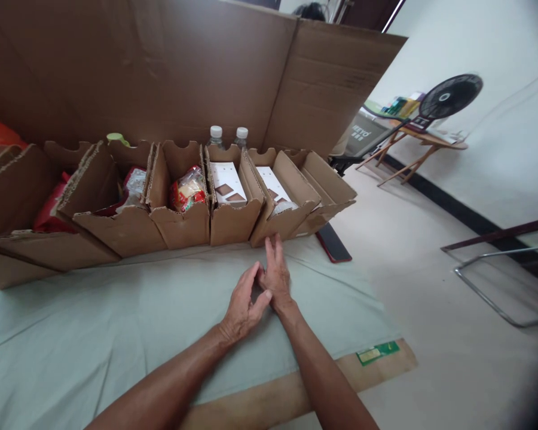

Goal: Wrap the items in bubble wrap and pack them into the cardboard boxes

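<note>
Hands at rest before the cardboard bins
Left hand (242, 307) and right hand (275, 275) touched, both empty and loosely open, on the cloth (116, 322) near the bins' (231, 224) front edge.

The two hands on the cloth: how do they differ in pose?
The left hand is curled, fingers bent toward the right hand, which lies flatter, fingers stretched toward the cardboard boxes. The right hand reaches farther forward than the left. Both are bare, empty, touching each other, over the pale cloth.

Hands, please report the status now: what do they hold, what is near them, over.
Left hand and right hand empty, touching each other on the green cloth. Cardboard bins just ahead, white boxes inside. Nothing between.
</note>
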`<state>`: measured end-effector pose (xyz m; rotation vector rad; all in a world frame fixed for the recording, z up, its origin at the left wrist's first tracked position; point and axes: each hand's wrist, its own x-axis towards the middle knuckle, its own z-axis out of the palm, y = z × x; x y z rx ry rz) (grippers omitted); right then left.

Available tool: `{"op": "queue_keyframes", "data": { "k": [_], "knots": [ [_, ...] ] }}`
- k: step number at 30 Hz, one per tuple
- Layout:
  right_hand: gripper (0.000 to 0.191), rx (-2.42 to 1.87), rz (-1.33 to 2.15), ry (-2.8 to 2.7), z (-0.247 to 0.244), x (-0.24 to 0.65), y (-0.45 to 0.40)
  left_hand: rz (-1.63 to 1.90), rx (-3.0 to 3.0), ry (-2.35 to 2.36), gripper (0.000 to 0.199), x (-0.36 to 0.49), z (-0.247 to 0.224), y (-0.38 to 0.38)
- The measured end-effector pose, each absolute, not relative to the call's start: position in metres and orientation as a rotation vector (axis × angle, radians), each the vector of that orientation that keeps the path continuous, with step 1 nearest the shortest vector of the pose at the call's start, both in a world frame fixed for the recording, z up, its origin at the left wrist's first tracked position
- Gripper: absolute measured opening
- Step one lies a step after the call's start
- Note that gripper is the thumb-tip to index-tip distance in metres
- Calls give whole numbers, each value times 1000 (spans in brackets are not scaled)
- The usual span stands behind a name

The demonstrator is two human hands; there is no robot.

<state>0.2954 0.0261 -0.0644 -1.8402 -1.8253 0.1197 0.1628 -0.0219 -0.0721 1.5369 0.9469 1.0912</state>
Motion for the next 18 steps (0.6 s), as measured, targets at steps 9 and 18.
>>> {"op": "queue_keyframes", "data": {
  "k": [9, 18],
  "knots": [
    [74, -1952, 38, -1929, -56, 289, 28, 1086, 1547, 953, 68, 163, -71, -21],
    [77, -1934, -16, -1917, -67, 294, 30, 1105, 1542, 953, 65, 164, -72, -22]
  ]
}}
